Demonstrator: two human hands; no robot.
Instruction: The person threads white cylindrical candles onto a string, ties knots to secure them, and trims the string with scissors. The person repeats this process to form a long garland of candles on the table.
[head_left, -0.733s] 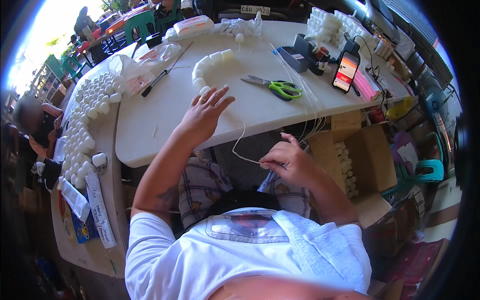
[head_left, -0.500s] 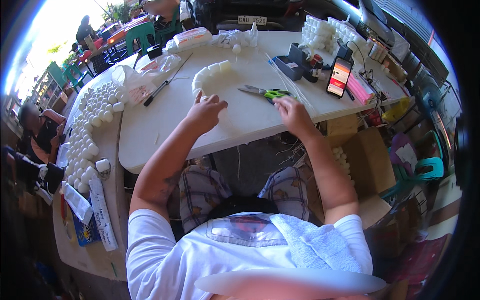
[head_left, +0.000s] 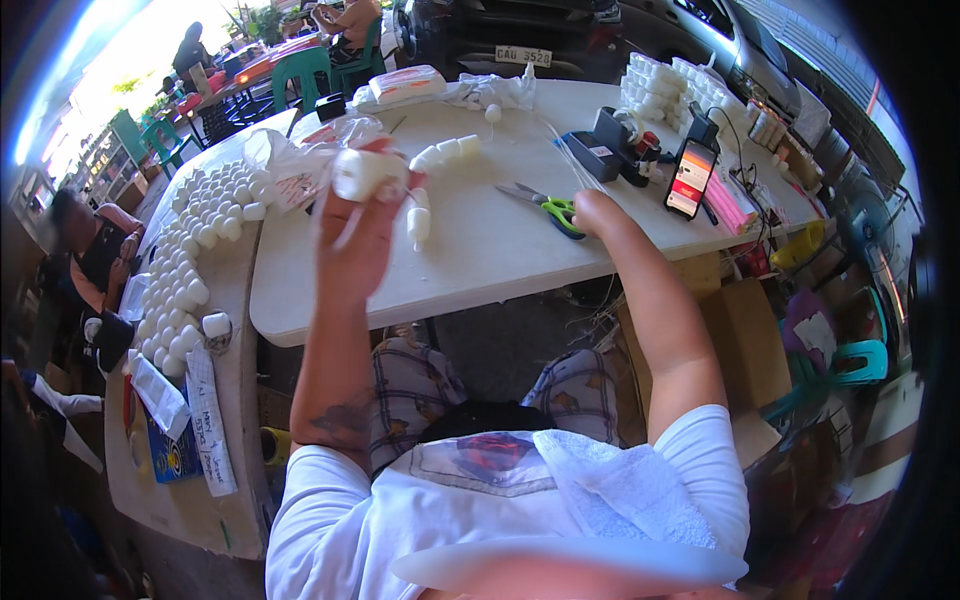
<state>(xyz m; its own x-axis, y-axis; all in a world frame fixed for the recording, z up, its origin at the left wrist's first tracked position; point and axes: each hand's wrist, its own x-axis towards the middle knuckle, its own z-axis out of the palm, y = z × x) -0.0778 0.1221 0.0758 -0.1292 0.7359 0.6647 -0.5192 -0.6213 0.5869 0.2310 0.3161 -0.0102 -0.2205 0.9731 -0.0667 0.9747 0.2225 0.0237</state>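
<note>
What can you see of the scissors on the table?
The scissors lie flat on the white table, just left of the right hand, which is at or on the handles; contact is unclear. The handles are green, looking like plastic, and the metal blades are slightly parted and point to the upper left, toward the row of white pieces. Thin strands lie on the table just beyond them.

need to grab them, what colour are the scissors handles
Green, seen in the head view: scissors by the right hand.

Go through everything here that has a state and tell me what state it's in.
Left hand: raised, gripping a white foam roll.
Right hand: on the white table, by the green-handled scissors.
Green-handled scissors: lying flat, blades slightly open.
Smartphone: propped upright, screen lit.
</note>
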